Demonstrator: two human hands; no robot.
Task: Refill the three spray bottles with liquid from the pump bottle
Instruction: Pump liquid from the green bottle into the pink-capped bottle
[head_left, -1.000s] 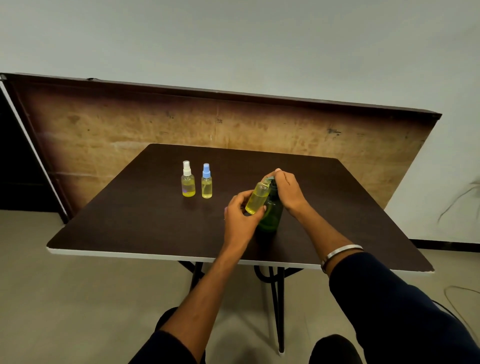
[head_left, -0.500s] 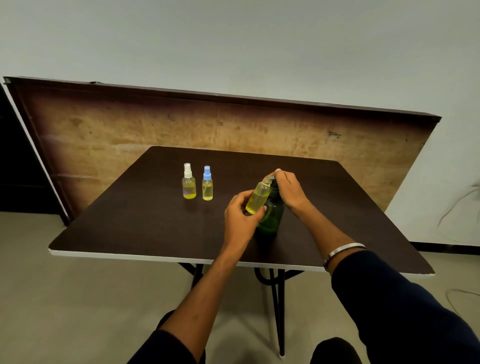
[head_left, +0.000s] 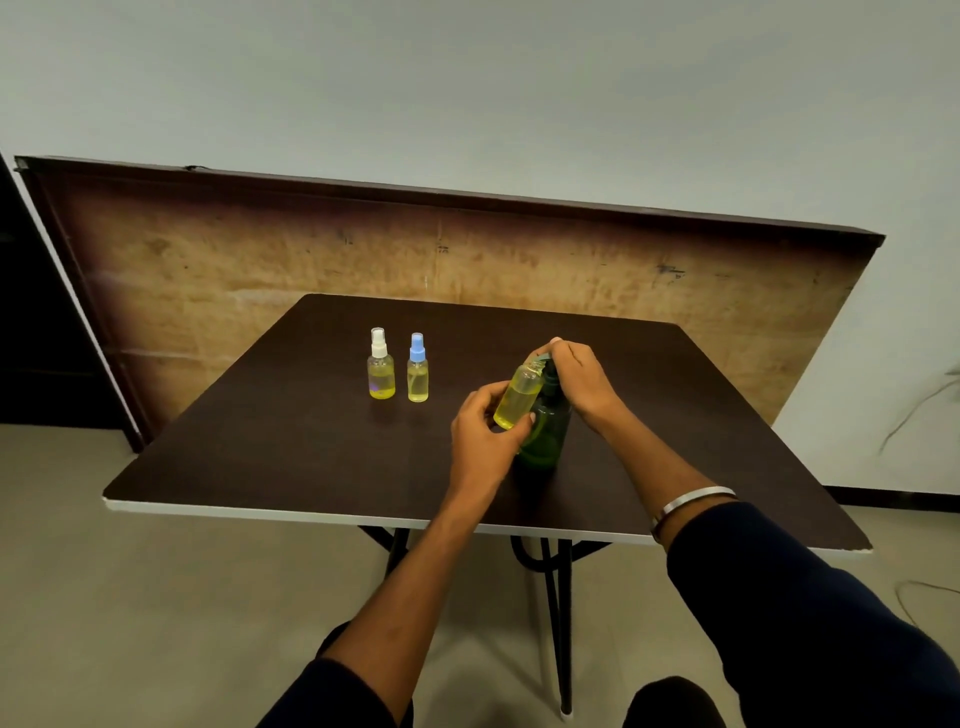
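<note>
Head view:

1. An open bottle (head_left: 517, 397) is being gripped by the left hand (head_left: 483, 441), fingers curled round its lower body; it is being held tilted, mouth at the pump bottle (head_left: 545, 431) nozzle.
2. The pump head is being grasped and pressed by the right hand (head_left: 576, 376), fingers curled over it.
3. The mouth is best kept directly under the nozzle, and the strokes slow, so that no liquid is being spilled on the table (head_left: 291, 447).
4. The open bottle is appearing nearly full of yellow liquid.
5. The white-capped bottle (head_left: 381, 366) and blue-capped bottle (head_left: 418, 370) are standing capped, just beside each other, well apart from the hands, each partly filled with yellow liquid.
6. The pump bottle is standing upright on the table; its level cannot be told.
</note>
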